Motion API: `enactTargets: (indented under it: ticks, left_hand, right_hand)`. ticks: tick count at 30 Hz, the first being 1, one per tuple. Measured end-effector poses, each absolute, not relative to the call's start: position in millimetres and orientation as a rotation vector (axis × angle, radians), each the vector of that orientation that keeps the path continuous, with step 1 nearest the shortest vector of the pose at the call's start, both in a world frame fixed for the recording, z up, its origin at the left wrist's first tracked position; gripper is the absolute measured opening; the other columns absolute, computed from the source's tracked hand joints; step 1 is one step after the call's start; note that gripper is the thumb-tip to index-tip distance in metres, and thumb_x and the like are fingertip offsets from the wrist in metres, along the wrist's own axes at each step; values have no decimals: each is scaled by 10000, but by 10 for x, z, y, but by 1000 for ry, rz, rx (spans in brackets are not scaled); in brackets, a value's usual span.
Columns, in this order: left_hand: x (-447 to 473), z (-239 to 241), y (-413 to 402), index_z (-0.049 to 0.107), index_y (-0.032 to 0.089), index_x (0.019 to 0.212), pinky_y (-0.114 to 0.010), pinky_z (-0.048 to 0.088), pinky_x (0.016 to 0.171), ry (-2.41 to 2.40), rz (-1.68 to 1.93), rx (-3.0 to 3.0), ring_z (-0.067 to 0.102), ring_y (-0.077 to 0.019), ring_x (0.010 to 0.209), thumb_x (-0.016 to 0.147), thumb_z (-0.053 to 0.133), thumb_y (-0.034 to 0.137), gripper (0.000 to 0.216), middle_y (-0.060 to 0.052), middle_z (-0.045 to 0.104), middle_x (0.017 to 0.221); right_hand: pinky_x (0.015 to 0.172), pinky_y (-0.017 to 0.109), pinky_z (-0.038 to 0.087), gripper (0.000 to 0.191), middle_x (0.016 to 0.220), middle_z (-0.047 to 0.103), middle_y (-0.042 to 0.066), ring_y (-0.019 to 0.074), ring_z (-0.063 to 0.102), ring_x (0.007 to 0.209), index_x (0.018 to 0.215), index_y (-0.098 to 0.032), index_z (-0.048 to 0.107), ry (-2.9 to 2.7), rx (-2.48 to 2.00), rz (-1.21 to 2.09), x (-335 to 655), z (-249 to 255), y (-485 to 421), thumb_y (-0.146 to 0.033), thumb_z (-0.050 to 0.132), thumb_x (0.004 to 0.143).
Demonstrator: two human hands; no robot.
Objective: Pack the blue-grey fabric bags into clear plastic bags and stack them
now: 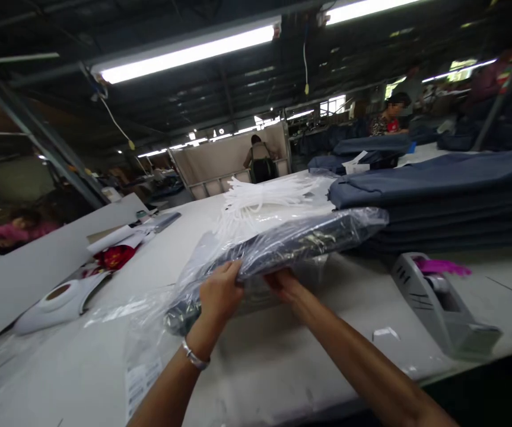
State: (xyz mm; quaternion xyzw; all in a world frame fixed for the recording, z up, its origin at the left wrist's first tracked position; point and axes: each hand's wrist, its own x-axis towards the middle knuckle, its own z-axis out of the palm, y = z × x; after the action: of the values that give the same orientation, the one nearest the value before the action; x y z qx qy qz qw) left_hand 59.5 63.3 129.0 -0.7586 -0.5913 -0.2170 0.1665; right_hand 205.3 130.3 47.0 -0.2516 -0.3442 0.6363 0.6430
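Note:
A clear plastic bag point(277, 252) with dark blue folded fabric inside lies tilted across the middle of the white table point(256, 379). My left hand point(222, 290), a silver bracelet at its wrist, is closed on the bag's near edge. My right hand point(285, 283) reaches under that same edge and grips it from below; its fingertips are hidden by the bag. Loose clear plastic spreads to the left, with a printed label point(142, 379) near the front. Behind the bag lies a bundle of white strips point(264, 198).
Right of the bag is a tall stack of folded dark blue fabric point(442, 190). A grey tape dispenser point(442, 314) with a magenta piece stands at the front right. A white roll point(62, 296) and papers line the left side. Other people work farther off.

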Motion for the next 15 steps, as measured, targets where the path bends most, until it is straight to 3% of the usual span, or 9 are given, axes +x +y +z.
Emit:
enactTargets:
  ticks: [4, 7, 9, 12, 15]
  left_hand:
    - [419, 2114, 559, 737, 274, 1114, -310, 470, 688, -1795, -959, -1940, 689, -253, 873, 825, 666, 436, 339, -22, 764, 988]
    - [190, 2522, 449, 758, 186, 956, -294, 494, 643, -1973, -1499, -1842, 676, -233, 741, 697, 753, 517, 421, -6, 725, 731]
    - [67, 2585, 364, 736, 152, 929, -306, 534, 604, -2120, -2026, -1802, 676, -225, 660, 605, 816, 489, 474, -9, 716, 690]
    - [17, 2329, 225, 719, 136, 897, -356, 592, 571, -2385, -2648, -1637, 693, -239, 593, 590, 834, 389, 414, -59, 740, 705]
    - [140, 1771, 56, 733, 152, 948, -392, 634, 643, -2550, -2976, -1363, 737, -269, 696, 674, 795, 367, 353, -90, 767, 785]
  right_hand:
    - [1034, 454, 481, 311, 1125, 721, 18, 251, 637, 1140, 996, -258, 700, -1051, -356, 1367, 2143, 1218, 1430, -360, 767, 710]
    - [1169, 459, 330, 445, 1336, 632, 49, 254, 513, 1318, 1169, -258, 677, -1151, -543, 860, 2382, 1538, 1479, -487, 714, 790]
    - [1189, 446, 298, 586, 1450, 540, 65, 258, 445, 1378, 1287, -254, 616, -1028, -754, 635, 2562, 1546, 1526, -558, 701, 793]
    - [1010, 445, 503, 665, 1353, 618, 113, 284, 606, 1199, 1302, -228, 601, -1028, -852, 942, 2791, 1400, 1608, -671, 638, 807]
    - [696, 372, 597, 606, 958, 755, 127, 251, 712, 781, 1080, -163, 696, -1151, -836, 1338, 2995, 1295, 1655, -682, 686, 768]
